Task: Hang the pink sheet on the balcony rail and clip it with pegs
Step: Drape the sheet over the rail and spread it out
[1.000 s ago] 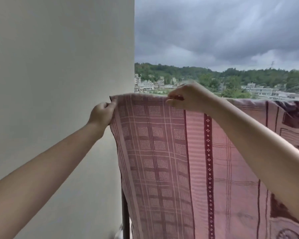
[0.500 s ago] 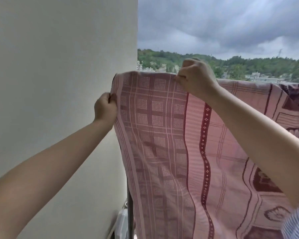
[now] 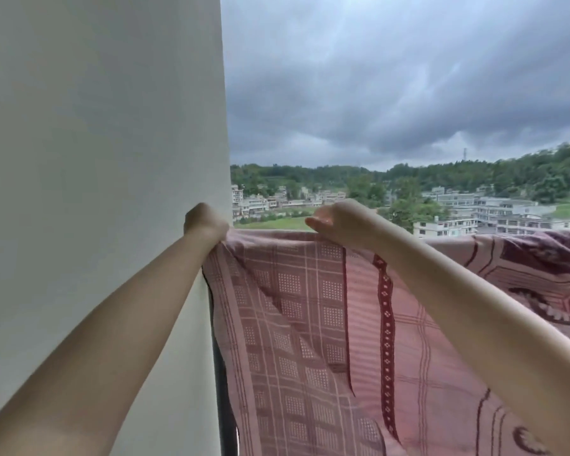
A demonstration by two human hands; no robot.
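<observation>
We see the sheet draped over the top of the rail, its pink checked cloth hanging down toward us and spreading right along the top edge to the picture's border; the rail itself is hidden under the cloth, and only a dark post shows at the sheet's left edge, just beside the wall. Our left hand sits at the sheet's top left corner, fingers curled down over the edge and bunching the cloth, so it grips the sheet; it lies close against the wall. Our right hand is further right along the same top edge, knuckles up, fingers curled over the far side of the cloth and gripping it too; the fingertips themselves are hidden behind the fold. Between the two hands the top edge runs nearly level; below it a slanting crease falls from the left corner toward the middle, and a dark red band with small diamonds runs down from under the right wrist. Toward the right the pattern turns to large dark maroon curls. Both forearms reach up from the lower corners, bare. We see no pegs on the cloth. Beyond the sheet lie pale buildings, green hills and a heavy grey sky.
</observation>
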